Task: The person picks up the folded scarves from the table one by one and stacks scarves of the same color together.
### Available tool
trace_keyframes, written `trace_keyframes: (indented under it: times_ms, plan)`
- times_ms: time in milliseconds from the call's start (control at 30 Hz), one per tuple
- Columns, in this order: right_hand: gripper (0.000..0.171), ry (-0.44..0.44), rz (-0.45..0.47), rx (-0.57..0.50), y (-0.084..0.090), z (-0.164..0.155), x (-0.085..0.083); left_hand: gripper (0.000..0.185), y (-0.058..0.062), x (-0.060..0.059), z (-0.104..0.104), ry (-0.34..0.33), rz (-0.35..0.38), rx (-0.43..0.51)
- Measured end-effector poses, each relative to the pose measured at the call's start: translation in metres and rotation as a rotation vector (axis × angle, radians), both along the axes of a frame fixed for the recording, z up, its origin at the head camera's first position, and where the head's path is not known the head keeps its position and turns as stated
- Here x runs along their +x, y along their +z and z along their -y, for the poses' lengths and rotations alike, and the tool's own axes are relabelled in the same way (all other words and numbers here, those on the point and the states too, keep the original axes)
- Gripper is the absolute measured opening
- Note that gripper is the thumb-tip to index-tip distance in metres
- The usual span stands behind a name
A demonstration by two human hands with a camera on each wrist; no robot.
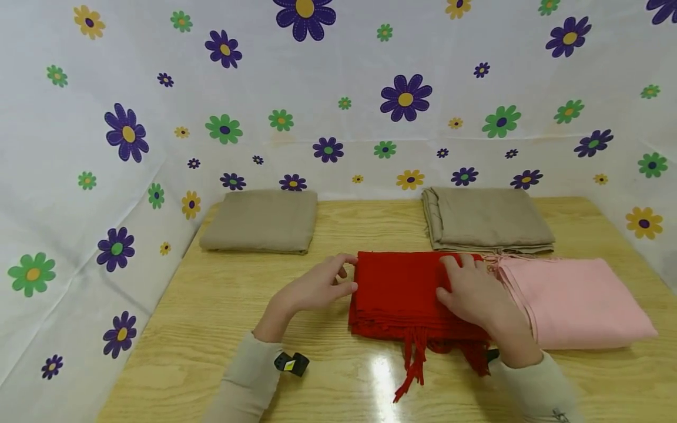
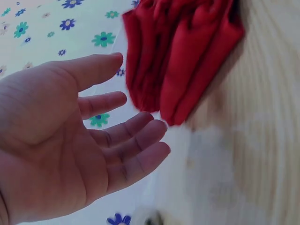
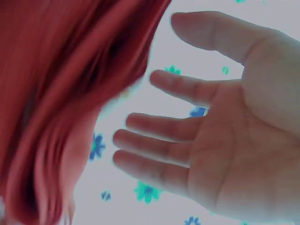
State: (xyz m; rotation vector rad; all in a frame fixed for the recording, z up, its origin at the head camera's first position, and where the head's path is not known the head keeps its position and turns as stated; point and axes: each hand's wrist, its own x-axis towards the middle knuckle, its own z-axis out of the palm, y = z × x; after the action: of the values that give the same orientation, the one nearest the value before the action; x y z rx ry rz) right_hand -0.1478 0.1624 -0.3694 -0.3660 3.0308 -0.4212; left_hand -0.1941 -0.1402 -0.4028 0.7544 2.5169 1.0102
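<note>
My left hand (image 1: 317,288) lay open with its fingers straight, their tips against the left edge of the folded red scarf (image 1: 402,294). My right hand (image 1: 476,294) rested flat and open on the scarf's right half; neither had a grip on the cloth. The scarf sat near the front middle of the worktop (image 1: 211,317), its fringe (image 1: 415,358) trailing toward me, and its right edge touched the folded pink cloth (image 1: 576,299). With only flat palms on it, I judged the stacked layers could slide apart if I pushed unevenly. A sideways shove might also have dragged the pink cloth along or snagged its tassels, and the loose fringe could have bunched under the fold.
</note>
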Motion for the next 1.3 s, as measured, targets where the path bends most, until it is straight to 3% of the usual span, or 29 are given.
trace_keyframes:
  times_ms: [167,367,467,667,800,867,967,1067,1200,1300]
  plan:
    - [0.055,0.097,-0.045,-0.106,-0.003,0.044,0.001,0.050,0.009,-0.002,0.032,0.089,-0.016,-0.008]
    - [0.061,0.207,0.065,-0.282,0.000,0.106,0.004,0.052,0.018,-0.009,0.068,0.180,-0.088,-0.050]
    - [0.063,0.273,0.144,-0.391,0.001,0.131,0.000,0.051,0.022,-0.016,0.084,0.261,-0.128,-0.055]
    - [0.067,0.327,0.320,-0.591,-0.007,0.166,-0.031,0.051,0.027,-0.035,0.120,0.495,-0.151,-0.043]
    - [0.066,0.282,0.385,-0.655,-0.012,0.181,-0.055,0.058,0.024,-0.051,0.144,0.653,-0.137,-0.082]
    - [0.067,0.258,0.419,-0.658,-0.015,0.187,-0.064,0.063,0.021,-0.062,0.155,0.698,-0.114,-0.117]
    - [0.070,0.235,0.465,-0.643,-0.021,0.193,-0.075,0.068,0.014,-0.076,0.169,0.720,-0.064,-0.179]
    - [0.074,0.213,0.501,-0.650,-0.027,0.199,-0.083,0.070,0.006,-0.087,0.177,0.700,-0.019,-0.220]
    - [0.077,0.191,0.520,-0.664,-0.034,0.207,-0.088,0.073,-0.008,-0.093,0.182,0.664,0.017,-0.287]
    - [0.077,0.176,0.525,-0.671,-0.036,0.211,-0.089,0.076,-0.018,-0.094,0.184,0.674,0.022,-0.333]
